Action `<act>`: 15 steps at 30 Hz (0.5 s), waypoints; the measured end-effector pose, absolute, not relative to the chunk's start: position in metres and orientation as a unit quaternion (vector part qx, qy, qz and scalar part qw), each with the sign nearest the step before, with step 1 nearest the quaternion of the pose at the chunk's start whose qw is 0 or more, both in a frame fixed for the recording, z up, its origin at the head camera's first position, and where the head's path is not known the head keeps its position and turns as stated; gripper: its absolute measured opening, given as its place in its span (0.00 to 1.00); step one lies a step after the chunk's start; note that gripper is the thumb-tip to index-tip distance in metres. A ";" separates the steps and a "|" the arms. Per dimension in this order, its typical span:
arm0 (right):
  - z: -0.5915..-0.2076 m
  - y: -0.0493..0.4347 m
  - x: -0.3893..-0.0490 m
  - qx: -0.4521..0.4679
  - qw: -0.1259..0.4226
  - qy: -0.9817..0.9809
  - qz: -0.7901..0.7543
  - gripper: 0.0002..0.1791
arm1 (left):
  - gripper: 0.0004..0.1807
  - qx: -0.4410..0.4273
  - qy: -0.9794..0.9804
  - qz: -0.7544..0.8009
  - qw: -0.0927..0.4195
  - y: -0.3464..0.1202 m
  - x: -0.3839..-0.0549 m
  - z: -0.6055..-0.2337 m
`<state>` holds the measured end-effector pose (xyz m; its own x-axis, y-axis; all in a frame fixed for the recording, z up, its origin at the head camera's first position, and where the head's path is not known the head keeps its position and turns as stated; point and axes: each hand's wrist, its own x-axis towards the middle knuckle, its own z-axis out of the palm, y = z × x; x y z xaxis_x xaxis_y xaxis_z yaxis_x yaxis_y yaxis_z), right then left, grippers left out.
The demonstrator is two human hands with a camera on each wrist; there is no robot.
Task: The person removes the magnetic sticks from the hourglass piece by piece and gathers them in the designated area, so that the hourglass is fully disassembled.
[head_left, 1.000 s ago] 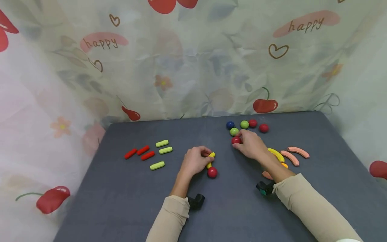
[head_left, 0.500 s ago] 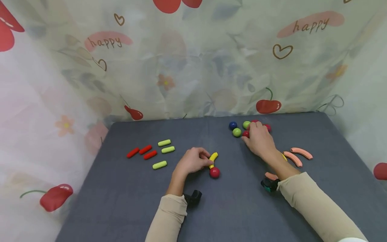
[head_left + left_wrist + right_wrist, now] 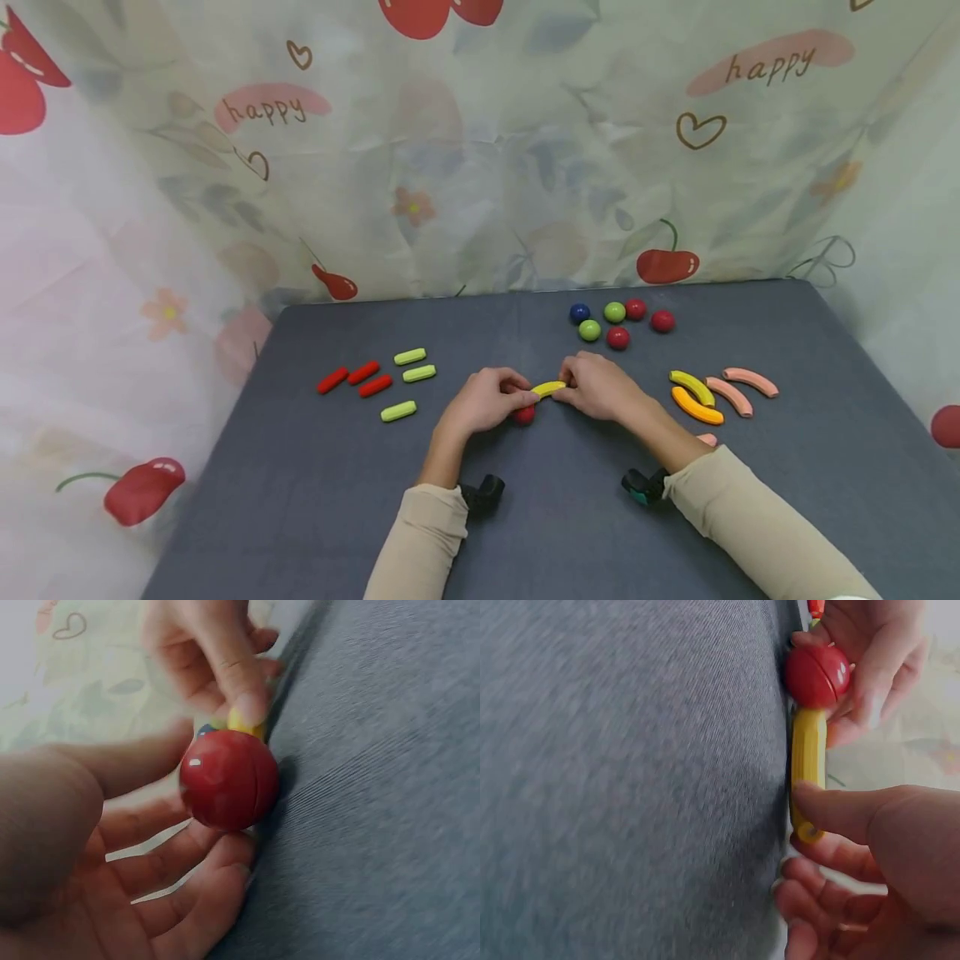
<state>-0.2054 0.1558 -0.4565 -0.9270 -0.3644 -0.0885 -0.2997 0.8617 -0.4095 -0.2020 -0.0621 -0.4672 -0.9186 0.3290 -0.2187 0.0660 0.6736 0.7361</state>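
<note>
A glossy red ball [image 3: 524, 416] with a fine seam sits at mid-table, its upper part behind my left thumb in the head view. My left hand [image 3: 483, 404] holds this ball between thumb and fingers. From it a curved yellow stick [image 3: 808, 750] extends toward the right, one end against the ball. My right hand [image 3: 600, 387] pinches the stick's other end between thumb and forefinger. In the left wrist view the ball [image 3: 229, 780] hides most of the stick.
Loose red, green and blue balls [image 3: 618, 337] lie at the back right. Curved yellow, orange and pink sticks [image 3: 697, 406] lie on the right, one partly behind my right forearm. Short red sticks [image 3: 375, 386] and pale green sticks [image 3: 398, 411] lie left on the grey table [image 3: 300, 500].
My right hand has left the balls at the back and come to the yellow stick. The stick has swung toward the right. My left fingers have shifted from the stick to the red ball.
</note>
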 end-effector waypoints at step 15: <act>-0.456 0.147 -0.198 -0.134 -0.030 0.986 -0.098 0.12 | 0.19 0.131 0.907 0.371 0.153 -0.059 -0.202 -0.467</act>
<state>-0.1980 0.1469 -0.4558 -0.9623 -0.2583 0.0852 -0.2701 0.9448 -0.1856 -0.2019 -0.0589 -0.4674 -0.9190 0.3506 -0.1805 0.1238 0.6911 0.7121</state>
